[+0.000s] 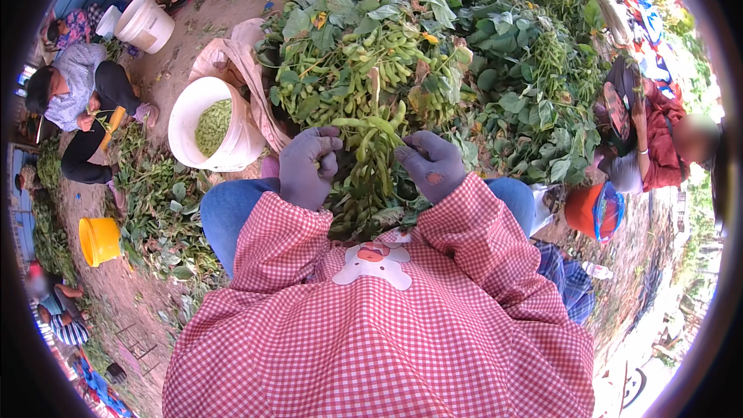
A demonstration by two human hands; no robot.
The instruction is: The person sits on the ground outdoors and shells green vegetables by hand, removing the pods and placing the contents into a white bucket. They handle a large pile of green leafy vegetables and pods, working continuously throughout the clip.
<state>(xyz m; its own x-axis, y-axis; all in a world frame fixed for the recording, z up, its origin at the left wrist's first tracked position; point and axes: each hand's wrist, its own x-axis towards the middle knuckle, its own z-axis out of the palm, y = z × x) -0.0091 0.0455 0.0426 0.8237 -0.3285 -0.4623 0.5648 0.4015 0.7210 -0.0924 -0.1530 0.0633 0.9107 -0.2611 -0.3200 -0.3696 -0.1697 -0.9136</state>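
Observation:
My left hand (309,167), in a grey glove, has its fingers curled at the left side of a green soybean plant stem with pods (374,133). At the stem's right side is my right hand (430,164), also gloved, thumb and fingers close together near the pods; a worn reddish patch shows on the glove. Whether either hand grips a pod cannot be told. Below and between the hands hang more pods and leaves. Beyond them rises a large heap of leafy soybean plants (371,58). A white bucket (217,128), tilted, holds shelled-looking green pods or beans (213,128) to the left.
A pinkish woven sack (249,81) lies against the white bucket. Stripped stems and leaves (168,209) cover the ground at left, near a yellow bucket (99,241). A red bucket (593,211) with a blue liner stands at right. Several people sit around, one at left, one at right.

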